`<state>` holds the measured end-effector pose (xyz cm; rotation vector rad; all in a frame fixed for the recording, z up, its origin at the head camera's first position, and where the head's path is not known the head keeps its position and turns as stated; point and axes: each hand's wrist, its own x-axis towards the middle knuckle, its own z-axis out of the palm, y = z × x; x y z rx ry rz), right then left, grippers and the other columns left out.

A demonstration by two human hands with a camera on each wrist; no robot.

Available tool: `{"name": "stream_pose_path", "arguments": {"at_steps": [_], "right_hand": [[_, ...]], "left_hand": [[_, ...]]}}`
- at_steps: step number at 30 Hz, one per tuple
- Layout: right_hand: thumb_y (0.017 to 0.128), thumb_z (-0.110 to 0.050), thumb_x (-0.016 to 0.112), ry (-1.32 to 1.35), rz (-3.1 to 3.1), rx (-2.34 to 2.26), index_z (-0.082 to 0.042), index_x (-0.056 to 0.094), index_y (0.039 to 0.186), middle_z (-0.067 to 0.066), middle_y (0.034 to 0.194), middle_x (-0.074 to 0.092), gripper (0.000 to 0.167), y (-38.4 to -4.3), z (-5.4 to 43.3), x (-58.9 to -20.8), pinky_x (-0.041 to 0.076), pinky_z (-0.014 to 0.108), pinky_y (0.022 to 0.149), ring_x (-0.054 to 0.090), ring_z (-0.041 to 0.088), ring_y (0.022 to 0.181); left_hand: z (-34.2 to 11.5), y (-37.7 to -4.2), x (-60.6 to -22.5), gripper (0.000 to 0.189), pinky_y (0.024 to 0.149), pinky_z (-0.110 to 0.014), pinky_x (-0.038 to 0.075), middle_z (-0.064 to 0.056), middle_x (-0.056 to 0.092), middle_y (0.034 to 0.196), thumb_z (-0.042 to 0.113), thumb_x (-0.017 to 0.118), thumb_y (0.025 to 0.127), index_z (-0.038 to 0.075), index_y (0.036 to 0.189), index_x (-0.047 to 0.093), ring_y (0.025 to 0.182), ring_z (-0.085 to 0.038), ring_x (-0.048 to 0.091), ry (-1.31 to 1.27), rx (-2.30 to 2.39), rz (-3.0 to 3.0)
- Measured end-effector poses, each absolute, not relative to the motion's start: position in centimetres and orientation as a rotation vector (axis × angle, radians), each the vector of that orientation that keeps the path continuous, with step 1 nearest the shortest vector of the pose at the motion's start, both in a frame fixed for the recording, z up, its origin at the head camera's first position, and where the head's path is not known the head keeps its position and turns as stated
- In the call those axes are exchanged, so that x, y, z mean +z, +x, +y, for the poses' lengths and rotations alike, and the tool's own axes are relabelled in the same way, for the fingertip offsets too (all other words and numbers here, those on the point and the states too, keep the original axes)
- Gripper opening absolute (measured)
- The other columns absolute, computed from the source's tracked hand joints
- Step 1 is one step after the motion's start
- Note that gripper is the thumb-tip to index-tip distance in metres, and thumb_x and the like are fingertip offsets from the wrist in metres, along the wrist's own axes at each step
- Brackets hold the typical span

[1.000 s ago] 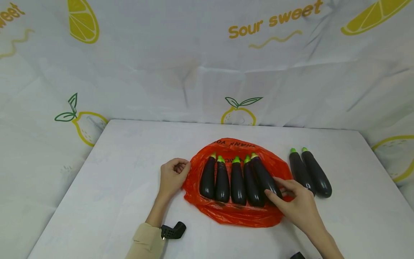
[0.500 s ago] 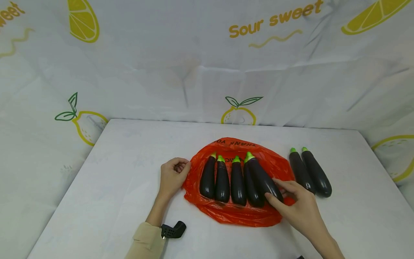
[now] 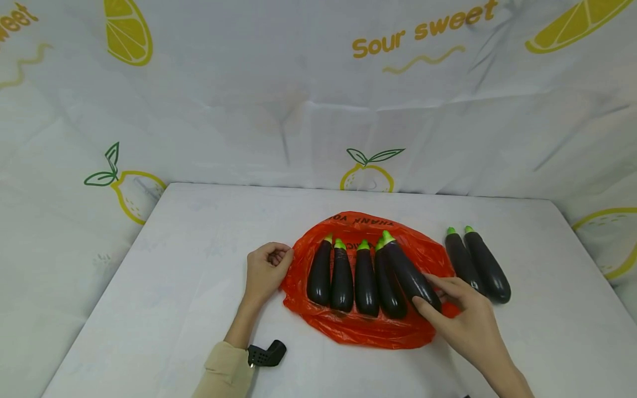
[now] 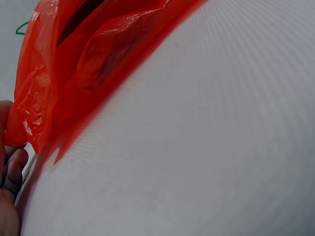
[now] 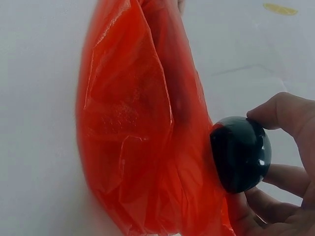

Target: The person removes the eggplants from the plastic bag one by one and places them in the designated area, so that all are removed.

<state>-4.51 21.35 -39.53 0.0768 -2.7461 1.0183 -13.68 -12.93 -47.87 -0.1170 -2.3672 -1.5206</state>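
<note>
Eggplants, seven in all: five at the bag, two outside it.

Container, one: a red, thin, crinkled plastic bag (image 3: 368, 333) with black "THANK YOU" lettering along its twelve o'clock edge, spread on a white cloth-covered table (image 3: 199, 309). Its mouth is wide; clock directions below are taken from its middle in the head view.

Contents, four: glossy, near-black, club-shaped eggplants (image 3: 366, 282) with bright green stem caps, lying side by side in a row, caps toward twelve, blunt ends toward six.

Item in hand, one: a glossy, near-black held eggplant (image 3: 410, 271) with a green cap, at the row's three o'clock end. It slants, cap toward eleven, blunt end toward five, its cap end overlapping the fourth of the row. Whether it rests on that neighbour cannot be told.

Outside the bag, two: a loose pair of dark eggplants (image 3: 487, 268) on the table at three o'clock, side by side, caps toward eleven; the nearer one is partly hidden by the right hand.

Hands, two. Left hand (image 3: 269, 271), at nine o'clock: fingers curled, pinching the bag's edge. Right hand (image 3: 463, 315), between three and four o'clock: thumb and fingers gripping the held eggplant around its blunt end.

Also: one beige sleeve (image 3: 226, 370) and one black wrist device (image 3: 267, 354) on the left arm.
</note>
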Motion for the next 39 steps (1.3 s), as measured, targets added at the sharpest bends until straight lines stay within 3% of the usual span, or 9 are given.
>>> {"name": "stream_pose_path", "arguments": {"at_steps": [7,12,20,31,32,35,39], "right_hand": [[0.077,-0.011,0.087,0.059,-2.705,1.003,-0.003,0.075,0.118,0.012,0.102,0.071,0.044,-4.6,22.1,-39.6,0.052,0.016,0.067,0.054,0.003,0.080],[0.076,-0.008,0.087,0.049,-2.653,1.020,-0.001,0.074,0.118,0.014,0.102,0.071,0.044,-4.7,22.8,-39.6,0.049,0.009,0.067,0.052,-0.006,0.078],[0.075,-0.002,0.085,0.024,-2.587,1.019,0.000,0.074,0.118,0.018,0.104,0.070,0.044,-4.9,24.2,-39.5,0.043,-0.001,0.072,0.049,-0.011,0.079],[0.074,0.003,0.084,-0.039,-2.538,0.963,0.004,0.073,0.118,0.022,0.103,0.069,0.046,-5.4,26.9,-39.6,0.039,-0.004,0.073,0.045,-0.021,0.079],[0.074,0.003,0.084,-0.048,-2.532,0.959,0.004,0.073,0.118,0.020,0.102,0.069,0.046,-5.4,27.1,-39.7,0.039,-0.004,0.073,0.045,-0.021,0.079],[0.074,0.003,0.084,-0.085,-2.517,0.963,0.003,0.073,0.118,-0.008,0.100,0.069,0.045,-5.5,27.8,-39.9,0.039,-0.003,0.072,0.047,-0.019,0.078],[0.074,0.003,0.084,-0.130,-2.499,0.981,0.002,0.074,0.118,-0.042,0.096,0.051,0.045,-5.7,28.5,-40.1,0.039,-0.004,0.074,0.048,-0.019,0.078]], "left_hand": [[-13.0,-13.6,-47.8,0.006,0.061,-0.018,0.048,-0.007,0.066,0.072,0.011,0.073,0.090,0.006,0.088,0.076,0.066,-0.013,0.054,-0.106,-1.520,-2.380],[-13.0,-13.6,-47.8,0.006,0.061,-0.018,0.048,-0.007,0.066,0.073,0.011,0.073,0.090,0.006,0.088,0.076,0.066,-0.013,0.054,-0.107,-1.521,-2.377],[-13.0,-13.6,-47.8,0.006,0.061,-0.018,0.048,-0.007,0.066,0.073,0.011,0.073,0.090,0.006,0.088,0.076,0.065,-0.012,0.054,-0.116,-1.522,-2.367],[-13.0,-13.7,-47.9,0.006,0.061,-0.018,0.048,-0.008,0.066,0.072,0.010,0.073,0.089,0.005,0.087,0.075,0.065,-0.010,0.054,-0.135,-1.528,-2.354],[-13.0,-13.7,-47.9,0.006,0.061,-0.018,0.048,-0.008,0.066,0.072,0.009,0.073,0.089,0.005,0.087,0.075,0.065,-0.010,0.054,-0.136,-1.529,-2.354],[-13.0,-13.7,-48.0,0.006,0.061,-0.017,0.048,-0.007,0.066,0.072,0.010,0.073,0.090,0.005,0.087,0.075,0.065,-0.011,0.054,-0.137,-1.526,-2.361],[-13.1,-13.7,-48.0,0.006,0.061,-0.017,0.048,-0.007,0.066,0.073,0.010,0.073,0.090,0.005,0.087,0.075,0.065,-0.013,0.054,-0.139,-1.518,-2.370]]}}
